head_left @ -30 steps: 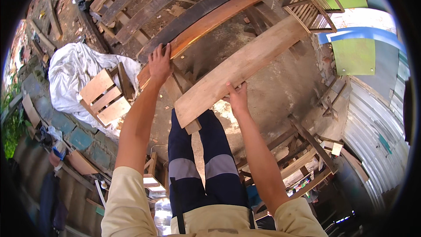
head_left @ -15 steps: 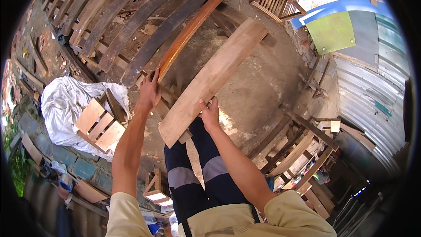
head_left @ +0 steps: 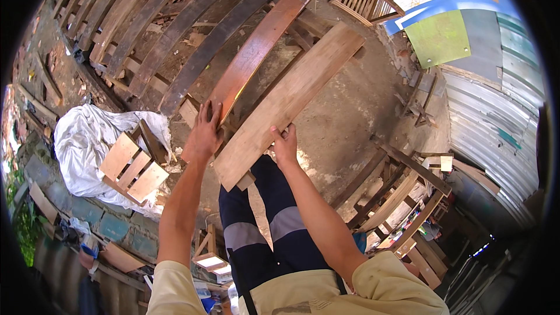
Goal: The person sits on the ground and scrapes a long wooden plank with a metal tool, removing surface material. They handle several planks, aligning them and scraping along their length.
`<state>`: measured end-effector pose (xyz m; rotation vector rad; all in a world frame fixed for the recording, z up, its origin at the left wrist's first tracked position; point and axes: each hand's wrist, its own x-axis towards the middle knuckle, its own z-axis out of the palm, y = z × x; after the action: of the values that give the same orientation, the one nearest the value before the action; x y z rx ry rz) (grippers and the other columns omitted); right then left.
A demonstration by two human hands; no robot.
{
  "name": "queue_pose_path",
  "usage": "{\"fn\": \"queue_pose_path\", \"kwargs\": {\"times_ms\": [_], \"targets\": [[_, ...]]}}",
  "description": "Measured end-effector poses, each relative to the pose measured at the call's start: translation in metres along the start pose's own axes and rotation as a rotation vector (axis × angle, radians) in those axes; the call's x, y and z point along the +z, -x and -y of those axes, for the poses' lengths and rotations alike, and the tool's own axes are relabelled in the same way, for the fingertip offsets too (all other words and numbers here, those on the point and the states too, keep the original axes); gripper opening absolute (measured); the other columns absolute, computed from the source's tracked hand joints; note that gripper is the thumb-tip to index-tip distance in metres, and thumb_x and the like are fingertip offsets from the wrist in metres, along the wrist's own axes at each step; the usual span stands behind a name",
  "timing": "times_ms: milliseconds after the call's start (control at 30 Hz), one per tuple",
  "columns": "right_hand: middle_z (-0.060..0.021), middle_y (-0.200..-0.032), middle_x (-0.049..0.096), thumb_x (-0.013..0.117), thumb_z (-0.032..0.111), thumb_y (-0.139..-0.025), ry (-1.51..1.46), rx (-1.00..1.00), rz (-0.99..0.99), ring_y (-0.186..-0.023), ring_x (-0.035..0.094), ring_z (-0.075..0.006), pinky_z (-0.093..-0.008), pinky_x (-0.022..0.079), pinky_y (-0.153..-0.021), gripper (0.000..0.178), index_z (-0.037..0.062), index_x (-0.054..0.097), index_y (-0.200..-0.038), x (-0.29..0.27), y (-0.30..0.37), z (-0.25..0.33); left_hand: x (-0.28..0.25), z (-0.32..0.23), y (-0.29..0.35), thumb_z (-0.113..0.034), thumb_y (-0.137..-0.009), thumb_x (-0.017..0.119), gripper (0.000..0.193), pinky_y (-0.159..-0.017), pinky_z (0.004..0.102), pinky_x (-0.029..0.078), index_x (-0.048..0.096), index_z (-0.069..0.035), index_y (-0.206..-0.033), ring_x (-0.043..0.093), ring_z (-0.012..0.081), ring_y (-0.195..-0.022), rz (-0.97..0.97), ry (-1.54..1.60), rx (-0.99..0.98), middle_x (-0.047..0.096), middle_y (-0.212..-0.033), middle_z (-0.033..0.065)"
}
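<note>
A pale, bare wooden plank [head_left: 291, 102] slants from near my knees up toward the right, lying across wooden supports. My right hand [head_left: 285, 146] holds its right edge, thumb on the top face and the other fingers partly hidden. To its left lies a reddish-brown varnished plank [head_left: 262, 49], glossy face up, with a pale scuffed patch by its far end. My left hand [head_left: 204, 134] rests on this plank's near end with the fingers stretched out over the surface. A narrow gap separates the two planks.
Several dark planks [head_left: 221, 46] lie in a row to the left. A white sheet [head_left: 87, 146] with a small slatted wooden piece [head_left: 134, 166] on it is at the left. Wooden frames [head_left: 402, 192] stand at the right, near corrugated metal sheeting [head_left: 490, 122].
The reddish-brown plank has turned from its narrow edge to lie with its broad face up. My left hand has shifted slightly right and down onto its end. My right hand has barely moved.
</note>
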<state>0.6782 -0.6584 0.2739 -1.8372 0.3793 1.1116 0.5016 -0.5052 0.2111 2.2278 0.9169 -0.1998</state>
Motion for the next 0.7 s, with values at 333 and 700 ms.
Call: {"fn": "queue_pose_path", "kwargs": {"times_ms": [333,700], "targets": [[-0.0192,-0.125,0.061,0.060,0.016,-0.101,0.014,-0.021,-0.003,-0.107,0.065,-0.0256,-0.0366,0.059,-0.077,0.058,0.0042,0.026,-0.146,0.001,-0.004,-0.004,0.007,-0.014,-0.051,-0.058,-0.072,0.081,0.112,-0.111,0.0532,0.036,0.029,-0.005,-0.156,0.045,0.0455,-0.132,0.019,0.129,-0.441,0.046,-0.141,0.0298],[-0.0193,-0.129,0.059,0.059,0.015,-0.101,0.019,0.004,0.010,-0.108,0.064,-0.0249,-0.0363,0.057,-0.081,0.061,0.0052,0.023,-0.150,0.001,0.000,0.001,0.013,-0.008,-0.033,-0.057,-0.072,0.082,0.109,-0.104,0.0499,0.044,0.034,-0.002,-0.154,0.052,0.0454,-0.120,-0.052,0.181,-0.225,0.052,-0.131,0.0312]]}}
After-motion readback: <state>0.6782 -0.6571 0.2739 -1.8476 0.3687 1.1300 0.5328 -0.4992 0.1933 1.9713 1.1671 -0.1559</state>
